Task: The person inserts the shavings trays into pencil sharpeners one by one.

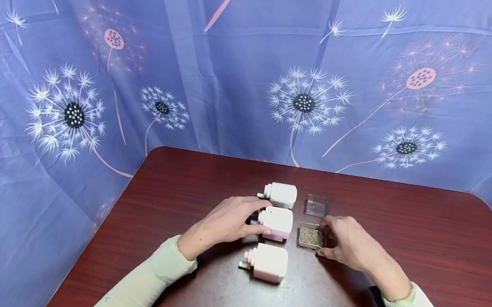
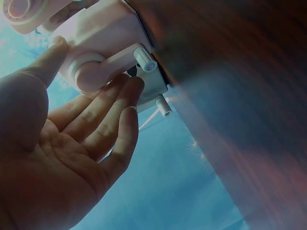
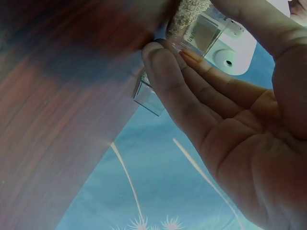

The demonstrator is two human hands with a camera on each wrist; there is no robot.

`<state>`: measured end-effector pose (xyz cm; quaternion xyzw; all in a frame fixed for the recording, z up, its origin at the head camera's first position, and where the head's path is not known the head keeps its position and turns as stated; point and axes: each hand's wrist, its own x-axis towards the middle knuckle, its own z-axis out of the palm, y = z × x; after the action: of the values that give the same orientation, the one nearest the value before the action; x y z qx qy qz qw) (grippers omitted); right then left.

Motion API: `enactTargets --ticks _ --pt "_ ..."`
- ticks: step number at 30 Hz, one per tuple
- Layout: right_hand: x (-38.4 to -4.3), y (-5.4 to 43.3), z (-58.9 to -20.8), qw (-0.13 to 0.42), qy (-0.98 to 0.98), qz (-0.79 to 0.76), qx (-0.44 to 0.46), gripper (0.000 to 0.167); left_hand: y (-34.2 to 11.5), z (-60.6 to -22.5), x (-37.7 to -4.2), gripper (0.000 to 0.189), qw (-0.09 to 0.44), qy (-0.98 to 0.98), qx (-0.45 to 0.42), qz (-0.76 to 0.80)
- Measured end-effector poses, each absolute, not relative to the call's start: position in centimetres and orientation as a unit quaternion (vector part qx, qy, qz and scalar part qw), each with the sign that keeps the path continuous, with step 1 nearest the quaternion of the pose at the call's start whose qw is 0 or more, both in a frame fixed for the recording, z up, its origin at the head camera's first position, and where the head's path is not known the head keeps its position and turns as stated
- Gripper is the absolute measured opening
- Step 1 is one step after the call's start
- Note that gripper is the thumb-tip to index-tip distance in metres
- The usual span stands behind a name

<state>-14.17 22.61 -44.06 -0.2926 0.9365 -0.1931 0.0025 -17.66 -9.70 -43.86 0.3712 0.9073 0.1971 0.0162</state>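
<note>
Middle dispenser [image 1: 278,221], on counter [image 1: 421,229]: grasped by left hand [image 1: 231,219]. Clear box of brown granules [image 1: 310,237], just right: pinched at its right end by right hand [image 1: 353,245]. Far: white dispenser [image 1: 283,194], second clear box [image 1: 316,207]. Near: pale pink dispenser [image 1: 271,262].

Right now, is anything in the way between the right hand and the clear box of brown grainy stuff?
Nothing visible is: the right hand is at the right side of the filled clear box. The second clear box sits beyond it and the middle white container to its left, so neither intrudes.
</note>
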Motion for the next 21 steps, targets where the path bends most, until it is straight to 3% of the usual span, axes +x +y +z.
enactTargets --ticks 21 --pt "-14.4 21.6 -44.2 0.009 0.934 -0.204 -0.294 0.043 -9.6 -43.8 -17.7 0.060 0.027 0.911 0.361 0.199"
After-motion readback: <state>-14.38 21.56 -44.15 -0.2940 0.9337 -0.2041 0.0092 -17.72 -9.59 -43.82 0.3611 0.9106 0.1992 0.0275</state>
